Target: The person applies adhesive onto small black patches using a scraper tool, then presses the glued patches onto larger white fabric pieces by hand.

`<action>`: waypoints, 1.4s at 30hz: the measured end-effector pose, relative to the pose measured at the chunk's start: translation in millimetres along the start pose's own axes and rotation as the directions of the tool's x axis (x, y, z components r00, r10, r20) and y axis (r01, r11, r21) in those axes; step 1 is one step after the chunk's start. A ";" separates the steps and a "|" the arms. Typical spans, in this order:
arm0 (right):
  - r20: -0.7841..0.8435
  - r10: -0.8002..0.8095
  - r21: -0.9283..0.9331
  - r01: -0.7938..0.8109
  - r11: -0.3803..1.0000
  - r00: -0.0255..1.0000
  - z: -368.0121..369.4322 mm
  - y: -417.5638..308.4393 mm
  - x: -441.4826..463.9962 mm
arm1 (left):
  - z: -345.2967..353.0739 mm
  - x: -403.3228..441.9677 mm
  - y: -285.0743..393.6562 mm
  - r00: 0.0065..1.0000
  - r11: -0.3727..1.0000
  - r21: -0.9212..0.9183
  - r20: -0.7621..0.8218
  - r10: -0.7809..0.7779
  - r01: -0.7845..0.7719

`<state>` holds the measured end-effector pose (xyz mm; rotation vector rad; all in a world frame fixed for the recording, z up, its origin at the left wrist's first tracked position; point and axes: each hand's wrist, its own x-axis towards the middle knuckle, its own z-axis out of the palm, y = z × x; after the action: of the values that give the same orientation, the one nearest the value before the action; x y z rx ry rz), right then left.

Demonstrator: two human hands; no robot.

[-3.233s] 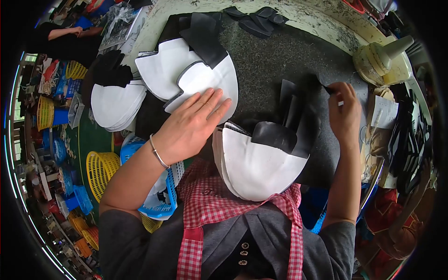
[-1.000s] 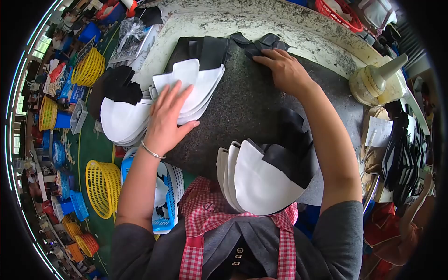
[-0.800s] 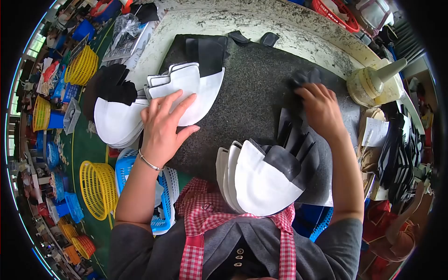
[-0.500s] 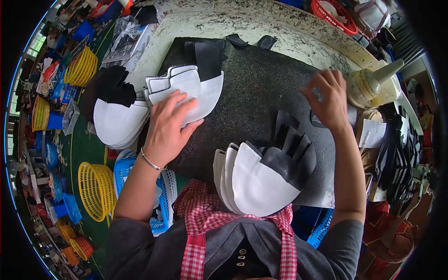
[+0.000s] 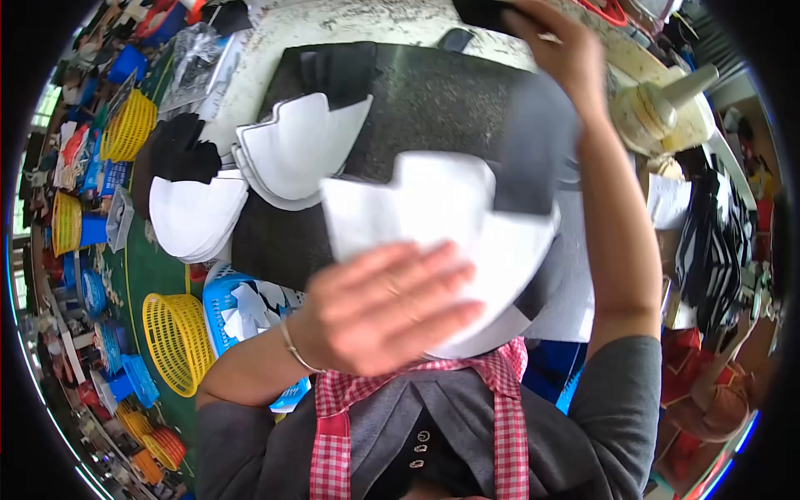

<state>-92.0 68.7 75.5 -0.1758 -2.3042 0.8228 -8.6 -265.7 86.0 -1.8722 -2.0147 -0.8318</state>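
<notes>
My left hand, blurred, has its fingers across the front of a white-and-black flat piece that looks like a shoe upper part; its thumb is hidden. This piece is in front of my chest, over the near stack of similar pieces, which is mostly covered. At the far side of the board, my right hand pinches a small black piece. A fanned stack of white pieces with black parts lies on the black board. Another small black piece rests at the board's far edge.
A stack of white-and-black pieces sits left of the board. Below it are a blue basket with white scraps and a yellow basket. A glue pot stands at right, near hanging black strips. Another person's arm shows lower right.
My left hand has moved right and toward me from the stack on the board, bringing a white-and-black piece. My right hand has reached to the far edge and taken a small black piece.
</notes>
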 end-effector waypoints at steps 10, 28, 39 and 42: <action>0.312 0.471 0.688 -0.538 0.487 0.825 -122.7 -69.9 -188.1 | 10.3 5.6 8.7 0.865 0.631 -0.622 0.470 -0.174 0.464; 0.359 0.457 0.353 -0.572 0.741 0.814 -68.0 -91.0 -244.4 | 53.4 16.7 -16.3 0.685 0.611 -0.323 0.454 -0.570 0.722; 0.561 0.193 0.046 -0.264 0.964 0.805 -82.4 -74.8 -205.7 | 43.6 18.5 -16.0 0.869 0.910 -0.092 0.349 -0.350 0.403; 0.636 0.060 0.083 -0.146 0.986 0.769 -88.6 -64.5 -151.0 | 20.0 9.8 -36.5 0.876 0.857 -0.220 0.252 -0.411 0.466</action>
<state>86.0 12.9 81.6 0.0493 -2.8737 1.2321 -41.7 -246.3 67.2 -1.6963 -2.6355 -1.1314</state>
